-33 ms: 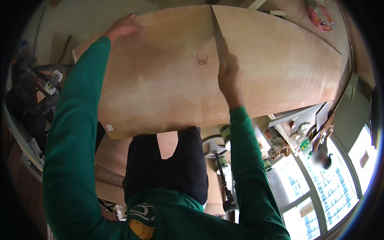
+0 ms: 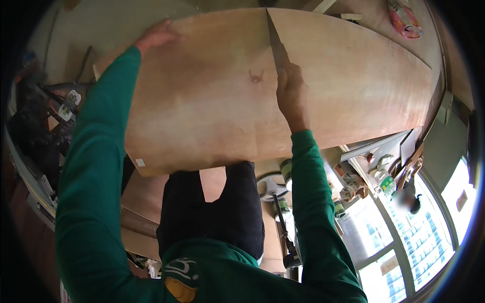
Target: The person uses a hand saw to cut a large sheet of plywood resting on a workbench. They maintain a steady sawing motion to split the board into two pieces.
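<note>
A large pale plywood panel (image 2: 343,76) spans my view, split by a narrow dark seam that widens toward its far edge, with a knot mark left of it and a small white label at the near-left corner. My left hand (image 2: 156,36) rests on the far-left part of the panel, fingers stretched out. My right hand (image 2: 290,88) is at the seam, fingers partly curled and one reaching up along it; whether it grips the edge or something else is unclear. The panel's near edge meets my dark-trousered legs.
Dark cluttered gear (image 2: 45,126) lies at left, cardboard (image 2: 134,222) below the panel. Cans (image 2: 284,174), a wheel-like metal fitting and a plastic bottle (image 2: 386,184) stand right, near windows. A person (image 2: 411,202) is at far right. A pink bag (image 2: 404,17) lies top right.
My right hand has shifted slightly up and to the right along the seam, and its fingers show more clearly. The panel and my left hand have barely moved.
</note>
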Motion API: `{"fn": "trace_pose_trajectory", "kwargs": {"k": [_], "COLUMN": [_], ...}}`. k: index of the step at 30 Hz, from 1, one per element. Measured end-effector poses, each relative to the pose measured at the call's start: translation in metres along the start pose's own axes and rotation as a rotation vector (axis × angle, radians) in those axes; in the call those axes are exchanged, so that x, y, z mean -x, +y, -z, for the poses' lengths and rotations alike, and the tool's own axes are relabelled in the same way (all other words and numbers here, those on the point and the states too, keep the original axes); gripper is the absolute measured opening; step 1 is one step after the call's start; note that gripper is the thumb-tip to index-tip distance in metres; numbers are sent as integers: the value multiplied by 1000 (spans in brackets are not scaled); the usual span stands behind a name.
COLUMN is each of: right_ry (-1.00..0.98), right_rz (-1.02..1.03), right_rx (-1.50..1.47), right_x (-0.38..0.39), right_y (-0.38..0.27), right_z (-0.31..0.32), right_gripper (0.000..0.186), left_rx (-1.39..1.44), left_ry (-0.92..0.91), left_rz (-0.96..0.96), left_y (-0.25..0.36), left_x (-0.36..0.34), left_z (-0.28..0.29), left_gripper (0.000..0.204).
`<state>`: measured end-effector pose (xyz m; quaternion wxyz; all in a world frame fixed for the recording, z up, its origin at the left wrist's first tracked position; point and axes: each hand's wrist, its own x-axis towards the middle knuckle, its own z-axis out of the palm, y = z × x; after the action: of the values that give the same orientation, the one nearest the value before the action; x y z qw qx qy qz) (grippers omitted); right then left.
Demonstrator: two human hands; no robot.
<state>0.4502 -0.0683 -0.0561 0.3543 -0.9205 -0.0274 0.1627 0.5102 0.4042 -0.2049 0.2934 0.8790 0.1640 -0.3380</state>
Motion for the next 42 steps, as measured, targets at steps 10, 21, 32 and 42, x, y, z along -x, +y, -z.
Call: {"fn": "trace_pose_trajectory", "kwargs": {"k": [10,21,32,42], "right_ry": [-134,-44,-40,-116], "right_rz": [-319,-72,-41,-270], "right_rx": [94,-47,30,-25], "right_x": [195,29,69,113], "right_y": [-88,-11,-10,-56], "right_z": [145,24,41,95], "right_gripper": [32,31,32,32], "left_rx": [18,18,-3,22], "left_ry": [2,5,8,-54], "left_rz": [92,75,51,92], "left_y": [23,25,8,19], "left_x": [22,26,15,24], "left_z": [11,8,8,19], "left_gripper": [136,134,134,138]}}
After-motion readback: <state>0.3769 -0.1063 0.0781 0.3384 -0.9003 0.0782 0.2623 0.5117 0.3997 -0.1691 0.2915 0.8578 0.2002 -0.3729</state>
